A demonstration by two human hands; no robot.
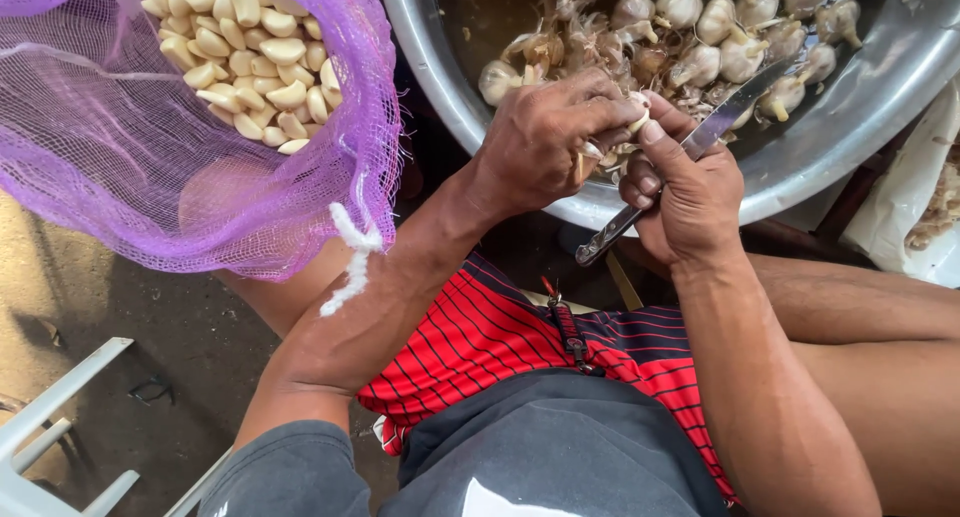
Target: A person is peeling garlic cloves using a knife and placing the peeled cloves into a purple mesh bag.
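Observation:
My left hand (pixel 545 137) pinches a garlic clove (pixel 638 123) over the rim of a big metal basin (pixel 850 137). My right hand (pixel 685 192) grips a metal knife (pixel 715 129), its blade lying against the clove and its handle sticking out below the palm. The basin holds several unpeeled garlic bulbs (pixel 715 22) in murky water with loose skins. Both hands touch at the clove.
A purple mesh bag (pixel 130 167) at the upper left holds many peeled cloves (pixel 250 57). A white string (pixel 352 257) hangs from it. A white plastic chair (pixel 50 427) stands at the lower left. A bag of skins (pixel 930 207) lies at the right edge.

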